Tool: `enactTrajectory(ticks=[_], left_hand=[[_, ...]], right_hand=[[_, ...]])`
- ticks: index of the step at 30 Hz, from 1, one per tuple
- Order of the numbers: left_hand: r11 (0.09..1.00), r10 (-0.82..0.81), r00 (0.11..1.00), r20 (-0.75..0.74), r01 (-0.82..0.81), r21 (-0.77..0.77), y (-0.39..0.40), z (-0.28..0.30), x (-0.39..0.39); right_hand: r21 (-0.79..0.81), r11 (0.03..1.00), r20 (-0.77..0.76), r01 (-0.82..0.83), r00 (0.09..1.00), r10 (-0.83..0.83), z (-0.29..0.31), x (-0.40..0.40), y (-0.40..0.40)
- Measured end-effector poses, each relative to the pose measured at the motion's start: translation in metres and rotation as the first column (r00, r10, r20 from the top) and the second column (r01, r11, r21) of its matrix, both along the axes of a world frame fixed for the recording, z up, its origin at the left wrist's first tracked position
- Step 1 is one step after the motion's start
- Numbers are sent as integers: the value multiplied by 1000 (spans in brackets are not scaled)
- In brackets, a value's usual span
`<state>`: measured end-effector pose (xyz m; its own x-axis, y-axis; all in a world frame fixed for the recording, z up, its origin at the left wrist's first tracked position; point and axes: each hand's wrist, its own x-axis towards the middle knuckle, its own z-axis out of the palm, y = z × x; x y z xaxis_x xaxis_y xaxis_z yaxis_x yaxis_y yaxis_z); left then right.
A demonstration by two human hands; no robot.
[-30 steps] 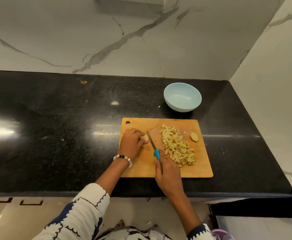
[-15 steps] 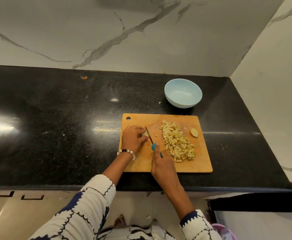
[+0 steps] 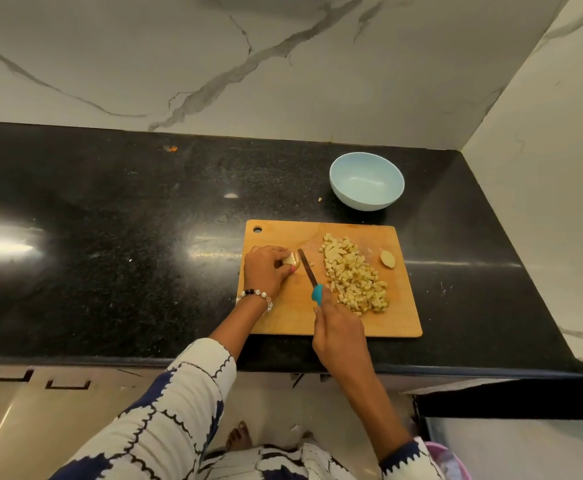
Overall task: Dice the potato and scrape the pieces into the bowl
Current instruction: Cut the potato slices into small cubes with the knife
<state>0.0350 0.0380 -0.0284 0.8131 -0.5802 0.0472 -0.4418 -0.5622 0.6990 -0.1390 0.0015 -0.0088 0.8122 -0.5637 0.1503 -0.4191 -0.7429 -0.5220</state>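
Head view, one bowl (image 3: 366,180) (pale blue), one knife (image 3: 309,273), two hands.

text: none readable | labels: none | brands: none | numbers: none | signs: none

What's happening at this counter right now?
A person is dicing a potato on a wooden cutting board. The left hand holds down the last potato chunk, while the right hand grips a teal-handled knife with its blade just beside that chunk. A pile of diced pieces sits to the right of the blade, with a small end piece beyond it. The light blue bowl behind the board holds nothing yet.
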Motion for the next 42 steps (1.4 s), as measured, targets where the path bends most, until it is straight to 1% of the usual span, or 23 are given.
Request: enactTrajectory(ticks=[4,12,14,18,22,24,25,27,28,31,33,37,42], left_hand=[[1000,14,999,-30,-14,-4,0,1,0],[1000,12,998,-59,-12,-11,-1,1,0],[1000,6,999,-49,-6,-8,0,1,0],[1000,21,999,-34,-22,-19,0,0,-1],[999,25,999,-36,-26,-35,1,1,-2],[999,22,999,-39,-23,-41,1,0,-2],[998,23,999,-42,-25,-51,2,0,-2],[997,32,998,-54,-36,-74,4,-2,-2],[996,34,998,-60,-39,-81,5,-2,-3],[995,28,998,-55,-33,-92,7,-1,-3],[994,22,998,-66,-28,-101,7,0,-2],[993,32,996,-89,-41,-111,6,-1,-1],[993,31,996,-80,-40,-113,4,-2,-1]], right_hand=[[-34,999,-97,-1,995,-2,-9,17,-3],[-84,996,-236,-16,972,-4,-11,29,-1],[-87,996,-242,-29,970,7,-10,28,0],[-43,999,-267,-26,964,13,-11,8,10],[-3,1000,-237,-18,971,17,-14,-21,14],[68,997,-171,-24,985,35,-5,-23,9],[76,997,-119,-24,992,33,-1,-19,7],[35,999,-63,-9,998,11,3,-7,3],[10,1000,-70,-8,997,9,4,2,0],[-41,999,-142,-19,990,13,-2,19,-1],[-45,999,-198,-23,980,14,-4,23,-3],[-67,997,-264,-33,964,14,-7,26,0],[-92,994,-371,-53,929,15,-8,30,4]])
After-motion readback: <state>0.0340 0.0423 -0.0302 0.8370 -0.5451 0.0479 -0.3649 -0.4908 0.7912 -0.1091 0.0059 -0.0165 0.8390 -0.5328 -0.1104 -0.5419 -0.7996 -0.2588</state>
